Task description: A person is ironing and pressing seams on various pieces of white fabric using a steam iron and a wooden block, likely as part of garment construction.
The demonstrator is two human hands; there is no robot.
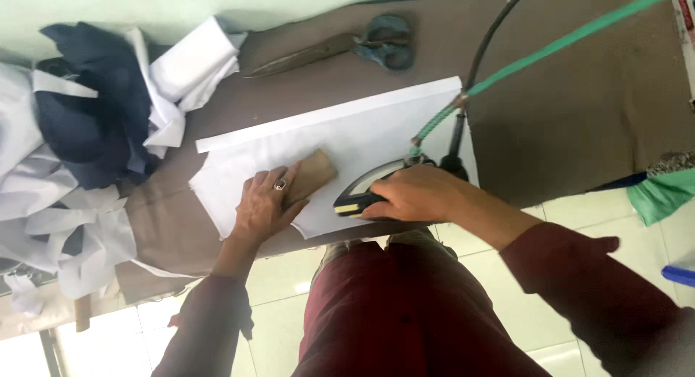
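Mid-frame, the left hand lies flat, fingers spread, on a brown card atop white fabric; the right hand has its fingers wrapped around an iron

A brown cloth-covered work table carries everything. On its middle lies a flat white fabric piece with a straight folded edge, and on that rest a small tan cardboard template and a black-handled iron. Large dark metal scissors lie near the far edge. A heap of navy and white cloth pieces covers the table's left end.
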